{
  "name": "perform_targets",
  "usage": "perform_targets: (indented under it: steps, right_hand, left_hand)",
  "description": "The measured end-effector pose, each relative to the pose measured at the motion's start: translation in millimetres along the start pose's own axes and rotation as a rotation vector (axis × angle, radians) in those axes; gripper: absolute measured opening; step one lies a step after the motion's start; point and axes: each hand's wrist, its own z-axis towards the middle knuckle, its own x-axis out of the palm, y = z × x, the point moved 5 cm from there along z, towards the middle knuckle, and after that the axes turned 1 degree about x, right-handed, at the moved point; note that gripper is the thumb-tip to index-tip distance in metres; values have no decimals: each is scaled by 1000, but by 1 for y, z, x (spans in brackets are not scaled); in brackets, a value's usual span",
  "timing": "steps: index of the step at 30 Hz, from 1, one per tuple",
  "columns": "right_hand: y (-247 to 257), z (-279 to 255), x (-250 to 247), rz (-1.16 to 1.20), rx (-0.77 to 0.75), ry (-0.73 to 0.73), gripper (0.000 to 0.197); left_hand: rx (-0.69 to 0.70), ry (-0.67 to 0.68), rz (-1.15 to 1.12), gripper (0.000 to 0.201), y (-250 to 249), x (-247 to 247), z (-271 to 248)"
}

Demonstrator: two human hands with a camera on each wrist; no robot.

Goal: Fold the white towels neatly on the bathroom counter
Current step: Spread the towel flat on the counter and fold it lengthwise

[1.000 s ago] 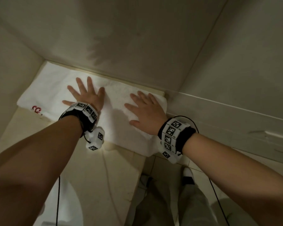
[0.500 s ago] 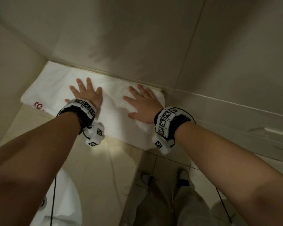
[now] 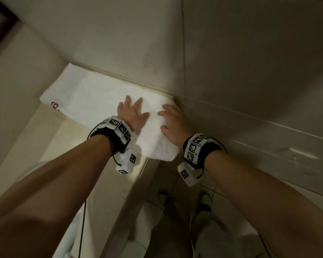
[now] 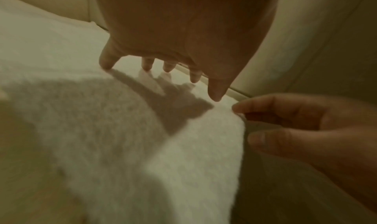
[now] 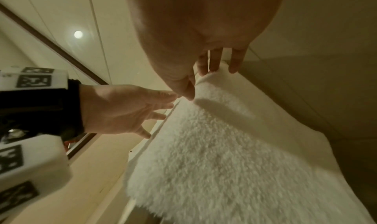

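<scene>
A white towel (image 3: 93, 97) lies lengthwise along the back of the beige counter (image 3: 73, 164), with a red mark (image 3: 54, 106) at its left end. Its right end hangs past the counter's edge. My left hand (image 3: 132, 112) rests flat on the towel's right part, fingers spread and fingertips touching the pile (image 4: 167, 63). Just to its right, my right hand (image 3: 172, 121) sits at the towel's right end. In the right wrist view its thumb and curled fingers (image 5: 195, 82) pinch the raised far corner of the towel (image 5: 224, 147).
Tiled walls close in behind and to the left of the counter. A white basin rim (image 3: 30, 174) shows at the lower left. The counter ends at its right edge (image 3: 140, 175), with the floor and my legs and shoes (image 3: 205, 200) below.
Both hands have slid right along the towel. The left hand went from the towel's middle to its right part. The right hand reached the right end and curled onto the corner.
</scene>
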Motion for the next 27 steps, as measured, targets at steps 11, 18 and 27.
perform_targets:
  steps: [11,18,27]
  right_hand:
    - [-60,-62,38,476,483,183,46]
    - [-105,-85,88,687,835,178,54]
    - [-122,-94,151,1143,1109,160,43]
  left_hand:
    - [-10,20,159,76,-43,44,-30]
    - [-7,1,205,80,-43,55,-29]
    - [11,0,225,81,-40,59,-25]
